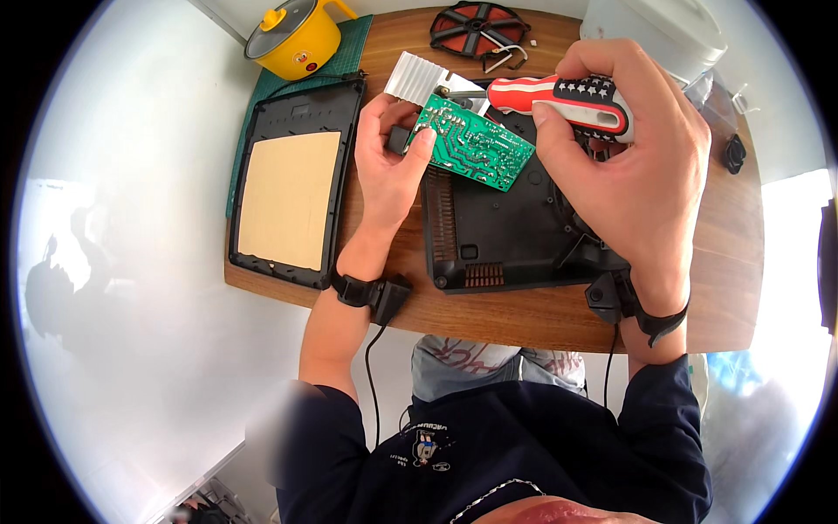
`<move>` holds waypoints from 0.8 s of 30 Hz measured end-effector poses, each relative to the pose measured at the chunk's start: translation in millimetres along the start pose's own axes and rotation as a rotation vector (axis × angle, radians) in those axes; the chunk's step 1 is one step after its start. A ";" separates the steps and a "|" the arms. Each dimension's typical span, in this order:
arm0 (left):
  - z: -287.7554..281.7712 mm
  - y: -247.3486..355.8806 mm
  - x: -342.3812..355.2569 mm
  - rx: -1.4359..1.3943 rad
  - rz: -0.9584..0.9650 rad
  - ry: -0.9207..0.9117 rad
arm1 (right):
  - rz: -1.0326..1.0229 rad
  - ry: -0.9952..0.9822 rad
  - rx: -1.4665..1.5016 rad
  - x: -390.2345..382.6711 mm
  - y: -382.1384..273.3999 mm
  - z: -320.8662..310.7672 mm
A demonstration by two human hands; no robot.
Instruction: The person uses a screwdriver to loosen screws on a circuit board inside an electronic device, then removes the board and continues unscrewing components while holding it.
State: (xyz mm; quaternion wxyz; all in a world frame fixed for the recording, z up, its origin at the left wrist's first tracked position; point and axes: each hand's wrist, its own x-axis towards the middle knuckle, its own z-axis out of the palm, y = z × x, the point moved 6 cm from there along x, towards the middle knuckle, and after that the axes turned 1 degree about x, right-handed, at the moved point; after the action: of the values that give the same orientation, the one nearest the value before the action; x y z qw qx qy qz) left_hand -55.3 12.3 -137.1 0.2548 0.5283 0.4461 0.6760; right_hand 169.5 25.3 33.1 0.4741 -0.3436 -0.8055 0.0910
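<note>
Above the table, my left hand (390, 170) grips a green circuit board (480, 144) by its left end, thumb on the soldered face. A ribbed silver heat sink (415, 80) sticks up from the board's far left corner. My right hand (633, 157) is closed round the handle of a screwdriver (559, 103), red, white and black with white stars. Its shaft points left toward the heat sink; whether the tip touches a screw is too small to tell. Under both hands lies a black plastic housing (515, 236) with vent slots, its far part hidden by the board and my right hand.
Left of the housing, a black-framed panel with a beige sheet (290, 201) lies partly on a green cutting mat (353, 44). A yellow pot (301, 48) stands behind it. Farther back are a red-and-black round coil (477, 31) and a white container (655, 31). A small black part (733, 154) lies right.
</note>
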 end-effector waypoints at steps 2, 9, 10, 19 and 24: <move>-2.3 -0.3 -2.0 0.004 -0.023 0.007 | -0.026 0.015 0.001 -0.3 -1.5 0.0; -0.4 4.2 -1.6 0.007 -0.018 -0.001 | -0.029 0.013 0.020 -0.7 -2.2 0.1; -0.4 4.0 -1.3 0.006 -0.022 -0.005 | -0.023 0.009 0.017 -0.7 -2.1 0.3; -0.5 3.7 -0.7 0.031 -0.006 -0.016 | -0.065 -0.027 0.020 -1.7 -3.1 3.6; 0.8 4.8 0.4 0.026 0.001 -0.027 | -0.142 -0.076 0.002 -0.6 -6.5 3.8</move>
State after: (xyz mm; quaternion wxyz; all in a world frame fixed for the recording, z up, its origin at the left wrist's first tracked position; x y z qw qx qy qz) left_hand -54.0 10.6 -132.7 0.2536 0.5410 0.4512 0.6629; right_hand 163.5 20.7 33.7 0.4489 -0.2817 -0.8450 0.0710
